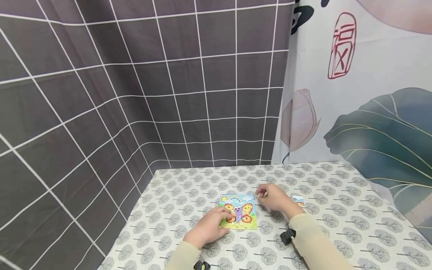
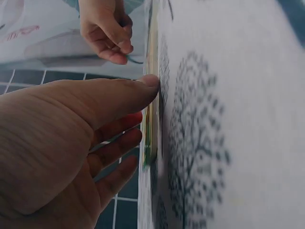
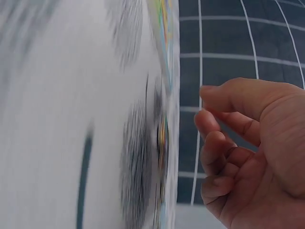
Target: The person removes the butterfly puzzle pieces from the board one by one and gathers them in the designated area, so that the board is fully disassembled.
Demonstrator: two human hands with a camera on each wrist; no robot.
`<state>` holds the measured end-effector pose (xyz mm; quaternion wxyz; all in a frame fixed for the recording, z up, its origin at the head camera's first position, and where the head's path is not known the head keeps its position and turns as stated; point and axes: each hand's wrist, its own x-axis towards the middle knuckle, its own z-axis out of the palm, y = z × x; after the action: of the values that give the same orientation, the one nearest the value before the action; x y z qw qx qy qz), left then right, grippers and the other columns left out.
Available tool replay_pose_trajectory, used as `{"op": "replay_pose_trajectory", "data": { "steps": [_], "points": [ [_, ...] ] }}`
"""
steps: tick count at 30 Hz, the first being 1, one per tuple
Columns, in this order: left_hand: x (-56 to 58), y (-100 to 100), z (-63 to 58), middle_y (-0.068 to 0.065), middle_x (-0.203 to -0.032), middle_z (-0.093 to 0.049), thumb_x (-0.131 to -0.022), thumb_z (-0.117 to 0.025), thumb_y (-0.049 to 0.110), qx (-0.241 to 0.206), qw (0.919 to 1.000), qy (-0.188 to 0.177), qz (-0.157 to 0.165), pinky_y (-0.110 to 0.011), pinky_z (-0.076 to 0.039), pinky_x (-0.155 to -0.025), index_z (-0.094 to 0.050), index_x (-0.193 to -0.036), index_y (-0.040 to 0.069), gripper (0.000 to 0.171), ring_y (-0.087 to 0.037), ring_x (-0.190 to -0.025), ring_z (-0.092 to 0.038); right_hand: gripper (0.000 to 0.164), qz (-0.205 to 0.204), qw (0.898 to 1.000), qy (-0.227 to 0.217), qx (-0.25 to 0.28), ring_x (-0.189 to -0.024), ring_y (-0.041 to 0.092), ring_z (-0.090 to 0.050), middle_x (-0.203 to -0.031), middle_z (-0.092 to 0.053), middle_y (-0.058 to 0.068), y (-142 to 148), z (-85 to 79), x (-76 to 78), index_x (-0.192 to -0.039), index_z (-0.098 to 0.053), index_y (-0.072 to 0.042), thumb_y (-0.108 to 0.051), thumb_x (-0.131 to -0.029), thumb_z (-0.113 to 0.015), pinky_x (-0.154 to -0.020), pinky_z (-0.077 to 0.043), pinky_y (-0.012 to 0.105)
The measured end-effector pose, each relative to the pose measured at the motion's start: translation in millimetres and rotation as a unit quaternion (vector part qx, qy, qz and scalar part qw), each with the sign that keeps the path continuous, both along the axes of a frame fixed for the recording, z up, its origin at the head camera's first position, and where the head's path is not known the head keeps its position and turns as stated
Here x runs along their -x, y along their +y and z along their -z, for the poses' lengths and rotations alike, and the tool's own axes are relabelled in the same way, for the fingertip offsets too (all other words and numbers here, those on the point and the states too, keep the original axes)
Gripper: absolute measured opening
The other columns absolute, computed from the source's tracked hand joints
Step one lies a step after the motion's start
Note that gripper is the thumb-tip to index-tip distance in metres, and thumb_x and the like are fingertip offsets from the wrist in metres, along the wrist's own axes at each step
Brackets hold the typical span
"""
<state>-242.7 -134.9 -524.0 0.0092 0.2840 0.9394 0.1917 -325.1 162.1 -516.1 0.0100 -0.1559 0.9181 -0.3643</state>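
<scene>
Blue-and-green rectangular picture board (image 1: 238, 212), printed with a purple-bodied, orange-winged butterfly, lies flat on white cloth with grey tree prints (image 1: 183, 200). Left hand (image 1: 210, 224): fingers spread, extending over the board's left side; thumb tip touching its edge, well apart from the fingers. Right hand (image 1: 275, 198): raised just beside the board's upper right corner, fingers loosely curled, thumb and forefinger tips nearly together, nothing visible between them. Small blue, white and orange picture piece (image 1: 297, 199): on the cloth, beyond the right wrist, partly hidden.
</scene>
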Motion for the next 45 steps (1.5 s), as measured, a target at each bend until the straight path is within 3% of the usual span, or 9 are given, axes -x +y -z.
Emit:
{"op": "replay_pose_trajectory", "data": {
  "steps": [3, 8, 17, 23, 31, 45],
  "points": [
    [0.9, -4.9, 2.1, 0.007, -0.14, -0.061, -0.088, -0.084, 0.026, -0.017, 0.9999, 0.002, 0.001, -0.044, -0.044, -0.117, -0.072, -0.134, 0.022, 0.047, -0.02, -0.135, -0.053, 0.014, -0.015, 1.0, 0.001, 0.009, -0.07, 0.015, -0.057, -0.083, -0.061, -0.003, -16.1, -0.9, 0.5, -0.099, -0.073, -0.011, -0.004, -0.087, -0.077, -0.06, -0.053, 0.03],
    [2.9, -8.7, 5.2, 0.01, -0.132, -0.062, -0.086, -0.086, 0.024, -0.046, 0.9989, 0.0, 0.004, -0.039, -0.046, -0.115, -0.074, -0.129, 0.018, 0.044, -0.016, -0.128, -0.055, 0.017, -0.04, 0.999, 0.0, 0.011, -0.069, 0.014, -0.057, -0.08, -0.06, -0.003, -38.8, 1.9, 2.9, -0.097, -0.072, -0.012, -0.004, -0.084, -0.08, -0.061, -0.053, 0.028],
    [3.1, -17.0, 8.6, 0.012, -0.125, -0.063, -0.086, -0.086, 0.025, -0.061, 0.9981, -0.009, -0.01, -0.036, -0.048, -0.112, -0.078, -0.122, 0.018, 0.038, -0.011, -0.122, -0.057, 0.021, -0.081, 0.997, -0.004, -0.006, -0.067, 0.012, -0.057, -0.077, -0.061, -0.005, -66.9, 10.8, 1.7, -0.095, -0.071, -0.013, -0.005, -0.08, -0.083, -0.061, -0.053, 0.028],
    [2.7, -17.6, 7.4, 0.013, -0.127, -0.063, -0.086, -0.085, 0.021, -0.058, 0.998, -0.013, -0.024, -0.038, -0.048, -0.113, -0.079, -0.121, 0.019, 0.035, -0.012, -0.124, -0.057, 0.02, -0.092, 0.995, -0.008, -0.028, -0.065, 0.011, -0.056, -0.074, -0.06, -0.006, -74.7, 9.9, -2.4, -0.096, -0.073, -0.013, -0.008, -0.08, -0.085, -0.06, -0.052, 0.028],
    [0.1, -15.9, 5.1, 0.018, -0.115, -0.06, -0.086, -0.085, 0.02, -0.066, 0.9971, -0.019, -0.032, -0.036, -0.05, -0.109, -0.081, -0.115, 0.02, 0.03, -0.008, -0.116, -0.056, 0.022, -0.111, 0.992, -0.011, -0.056, -0.058, 0.008, -0.052, -0.071, -0.06, -0.008, -84.2, 7.9, -8.2, -0.104, -0.078, -0.014, -0.01, -0.082, -0.083, -0.055, -0.048, 0.025],
    [-1.0, -16.8, 3.2, 0.018, -0.11, -0.06, -0.084, -0.087, 0.017, -0.083, 0.9959, -0.02, -0.031, -0.037, -0.051, -0.107, -0.082, -0.11, 0.02, 0.026, -0.008, -0.112, -0.057, 0.027, -0.131, 0.99, -0.033, -0.034, -0.054, 0.006, -0.048, -0.07, -0.059, -0.004, -94.6, 6.0, -12.1, -0.107, -0.076, -0.009, -0.003, -0.081, -0.079, -0.048, -0.042, 0.021]
  ]
}}
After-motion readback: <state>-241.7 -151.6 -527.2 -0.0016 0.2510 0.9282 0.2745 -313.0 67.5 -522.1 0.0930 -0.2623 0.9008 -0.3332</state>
